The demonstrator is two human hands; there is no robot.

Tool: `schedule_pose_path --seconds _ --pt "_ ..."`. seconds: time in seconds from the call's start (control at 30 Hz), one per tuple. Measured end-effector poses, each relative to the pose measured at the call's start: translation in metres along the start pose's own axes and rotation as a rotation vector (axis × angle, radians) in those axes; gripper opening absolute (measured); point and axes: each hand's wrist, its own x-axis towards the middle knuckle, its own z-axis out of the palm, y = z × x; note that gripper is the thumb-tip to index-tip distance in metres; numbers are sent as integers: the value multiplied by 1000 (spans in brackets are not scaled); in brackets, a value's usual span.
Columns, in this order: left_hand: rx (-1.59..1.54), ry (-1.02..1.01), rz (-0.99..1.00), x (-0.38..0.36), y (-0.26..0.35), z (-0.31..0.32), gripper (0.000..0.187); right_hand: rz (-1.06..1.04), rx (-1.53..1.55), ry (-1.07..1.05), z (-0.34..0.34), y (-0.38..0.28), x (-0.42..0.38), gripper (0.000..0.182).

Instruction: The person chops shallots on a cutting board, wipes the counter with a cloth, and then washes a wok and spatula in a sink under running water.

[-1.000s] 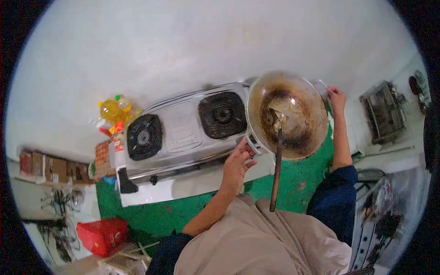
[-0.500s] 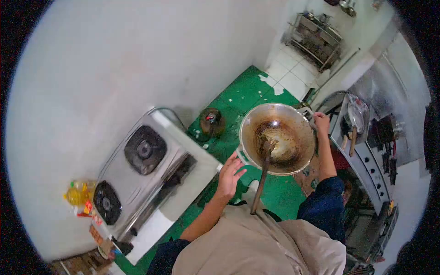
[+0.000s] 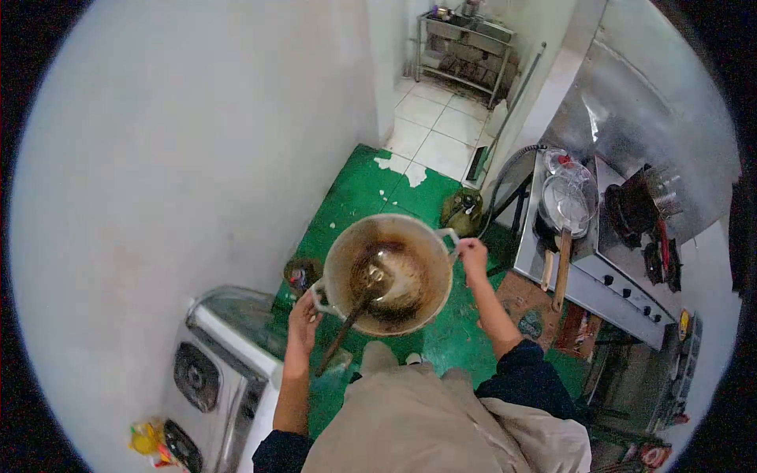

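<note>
Both my hands carry a large metal wok (image 3: 428,272) by its two side handles, over the green floor in front of my body. My left hand (image 3: 303,321) is closed on the left handle. Fingers of my right hand (image 3: 473,258) grip the opposite handle at the upper right. Brown, oily residue coats the wok's inside, with a shiny pale patch in the bottom. A long-handled cooking utensil (image 3: 347,327) rests in it, its dark wooden handle sticking out over the near left rim; its head is blurred in the residue.
At lower left stands a two-burner gas stove (image 3: 229,374), with a yellow oil pouch (image 3: 144,438) beyond it. On the right, a steel stove counter (image 3: 583,264) holds strainers (image 3: 569,197) and dark pans. Gas cylinders (image 3: 461,211) sit on the green floor. A sink stand (image 3: 465,47) is at the far end.
The wok has moved away from the two-burner stove, which now lies lower left in view. My left hand has closed around its handle, and the utensil's handle has swung left.
</note>
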Motion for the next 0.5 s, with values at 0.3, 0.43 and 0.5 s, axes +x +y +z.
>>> schedule_pose_path --seconds 0.3,0.43,0.5 --pt "153 -66 2 189 71 27 30 106 124 8 79 39 121 5" --pt "194 -20 -69 294 122 107 33 240 331 111 102 13 196 7" --pt "246 -69 -60 347 140 125 37 290 333 184 103 -3 220 7"
